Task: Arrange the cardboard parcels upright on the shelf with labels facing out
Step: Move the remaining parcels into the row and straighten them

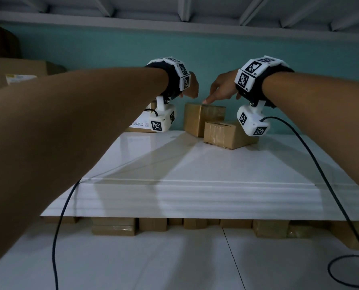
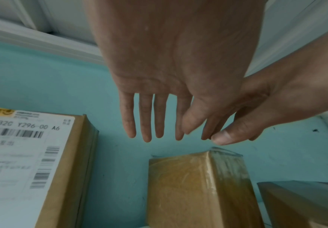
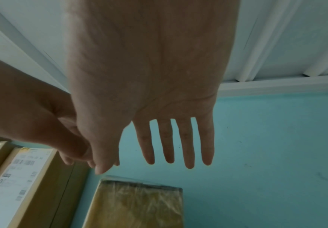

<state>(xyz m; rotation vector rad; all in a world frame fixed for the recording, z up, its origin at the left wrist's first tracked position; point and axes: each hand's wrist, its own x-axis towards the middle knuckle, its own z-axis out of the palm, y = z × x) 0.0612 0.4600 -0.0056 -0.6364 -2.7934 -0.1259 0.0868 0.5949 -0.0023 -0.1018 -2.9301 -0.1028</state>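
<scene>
A tape-wrapped cardboard parcel (image 1: 199,119) (image 2: 194,185) (image 3: 139,203) stands upright at the back of the white shelf (image 1: 195,164), with no label showing. My left hand (image 1: 190,90) (image 2: 159,131) and right hand (image 1: 218,88) (image 3: 149,154) hover side by side just above it, fingers straight, holding nothing. The right thumb tip is close to the parcel's top edge. To its left stands a parcel with a white barcode label (image 1: 142,122) (image 2: 32,162) (image 3: 22,177) facing out. A flat parcel (image 1: 226,135) (image 2: 306,205) lies in front right.
The teal back wall (image 1: 111,51) is right behind the parcels. A slatted shelf (image 1: 174,17) runs overhead. A large labelled box (image 1: 17,74) sits far left. Several boxes (image 1: 153,225) line the level below. Black cables (image 1: 331,185) trail from both wrists.
</scene>
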